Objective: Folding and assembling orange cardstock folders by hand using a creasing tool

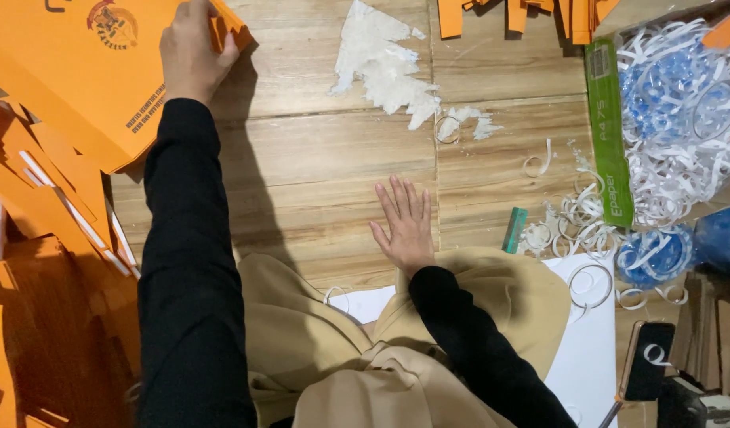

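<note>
- Head view: the left hand (192, 49) reaches to the far left of the wooden floor (317, 166) and closes on the near corner of an orange printed sheet (72, 71), fingers over the top and thumb at the edge, a grip that suits lifting or sliding one sheet.
- That sheet lies on a heap of orange sheets (40, 198) spread along the floor's left edge, within arm's reach.
- The right hand (406, 222) lies open and flat on the bare boards, fingers spread and holding nothing; it seems to prop the body during the reach.
- White paper scraps (385, 67) lie on the boards beyond the right hand.
- At the right edge, a box of curled white strips (682, 143) keeps the trimmings together, though some curls (575, 218) have spilled beside it.
- A dark phone (648, 358) rests near the bottom right corner, away from the hands.
</note>
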